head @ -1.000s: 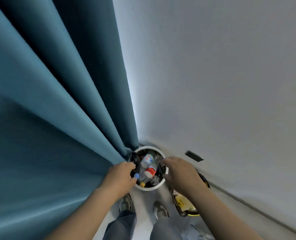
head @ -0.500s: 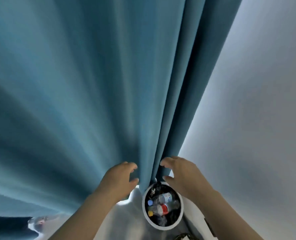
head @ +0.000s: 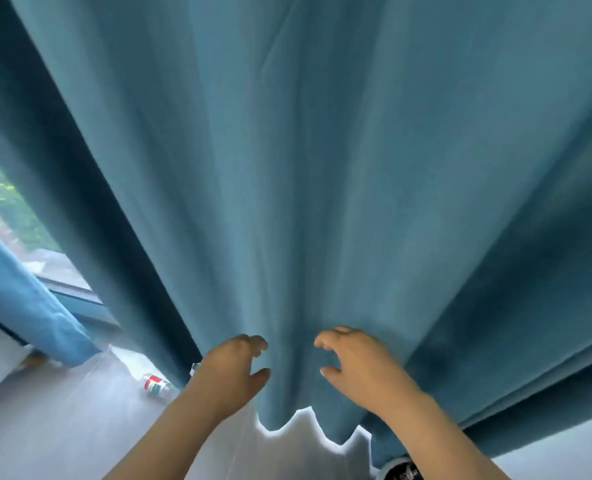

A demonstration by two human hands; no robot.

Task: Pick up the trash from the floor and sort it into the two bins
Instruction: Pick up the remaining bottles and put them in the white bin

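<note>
— bottle [head: 156, 386] on the floor [head: 62, 431], where exactly does it lie?
— on its side on the grey floor, low at the left, just beside the edge of the big teal curtain [head: 322, 168]. it is clear plastic with a red and green label, and nothing touches it.
— and the left hand [head: 232, 372]?
— it is up in front of the curtain, to the right of the bottle and apart from it. its fingers are loosely curled, the thumb spread below them, and there is nothing in its grasp.
— the right hand [head: 356, 365]?
— much the same. it faces the left one across a fold of the cloth, fingers bent like a claw, thumb out, holding nothing. whether either hand's fingertips touch the fabric i cannot tell.
— any other trash?
— a small clear shiny bit [head: 194, 368] peeks out between the left wrist and the curtain's edge. too little shows to say what it is.
— the bins?
— a sliver of one bin [head: 389, 470] shows at the bottom edge, under the curtain's hem by the right forearm: a pale rim with something dark inside.
— what else?
— the curtain fills most of the view, its wavy hem hanging just over the floor. at the far left is a window [head: 7, 202] with greenery outside, and a second, brighter blue curtain panel [head: 27, 306] comes down to the floor there.
</note>
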